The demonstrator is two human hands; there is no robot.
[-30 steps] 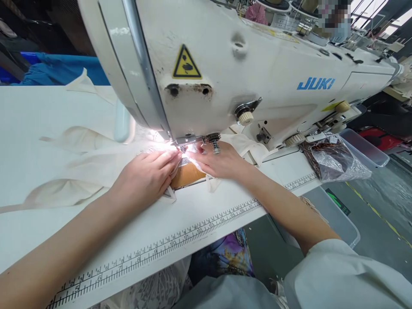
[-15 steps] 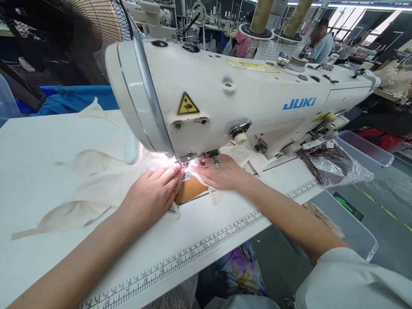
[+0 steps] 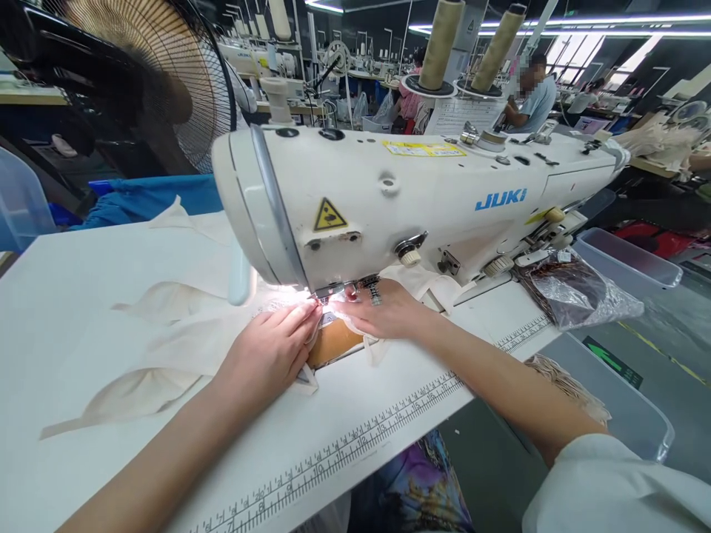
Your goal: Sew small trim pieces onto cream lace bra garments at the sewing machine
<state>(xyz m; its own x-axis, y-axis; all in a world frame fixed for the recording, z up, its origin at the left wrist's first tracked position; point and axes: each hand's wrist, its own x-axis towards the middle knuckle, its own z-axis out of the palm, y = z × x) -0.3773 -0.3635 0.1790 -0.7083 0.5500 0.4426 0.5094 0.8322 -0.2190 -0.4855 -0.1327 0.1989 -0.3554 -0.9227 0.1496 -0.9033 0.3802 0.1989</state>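
A white JUKI sewing machine (image 3: 355,207) stands across the table, its lamp lighting the needle area. Cream fabric (image 3: 186,337) with a lace-like part lies spread to the left and runs under the machine head. Just left of the needle, my left hand (image 3: 276,342) is closed, its fingertips pinching the fabric edge. My right hand (image 3: 386,309) reaches beneath the machine arm, fingers bent round the fabric on the needle's right; its fingertips are partly hidden by the machine. Between the hands shows a brown plate (image 3: 335,342).
A printed ruler (image 3: 355,444) runs along the table's front edge. At right are a plastic bag (image 3: 589,292) and clear bins (image 3: 627,255). A fan (image 3: 183,81) stands behind left, thread cones (image 3: 441,44) behind. A person (image 3: 533,96) sits farther back.
The camera view has tilted up, so the machine and table appear lower in the picture. Both hands stay at the needle on the fabric, with little visible movement of their own.
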